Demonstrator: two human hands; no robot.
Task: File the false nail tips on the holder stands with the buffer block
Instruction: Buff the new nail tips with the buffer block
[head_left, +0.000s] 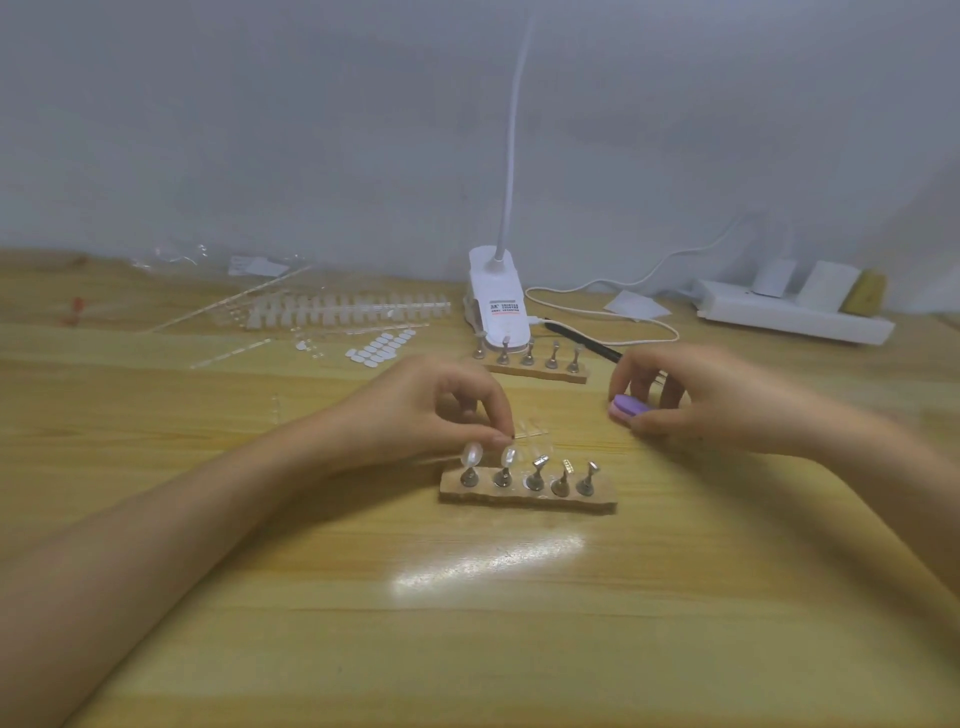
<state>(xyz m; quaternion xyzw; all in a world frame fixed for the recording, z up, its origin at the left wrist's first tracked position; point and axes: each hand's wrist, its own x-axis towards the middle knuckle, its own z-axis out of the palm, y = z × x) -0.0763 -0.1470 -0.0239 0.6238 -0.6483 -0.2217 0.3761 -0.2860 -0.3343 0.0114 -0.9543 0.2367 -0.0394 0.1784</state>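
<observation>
Head camera: our left hand (441, 410) pinches the top of a clear nail tip (509, 456), second from the left on the near holder stand (527, 494) on the wooden table (467, 623). Our right hand (696, 397) curls around the purple buffer block (628, 406), down at the table, right of that stand

Diffuse, moderately bright light is falling evenly across the wooden table (311, 649), leaving a white glare patch near its centre and only faint shadows. Wide-angle distortion is bowing the table edges; the right hand (691, 400) is smearing with blur.
</observation>
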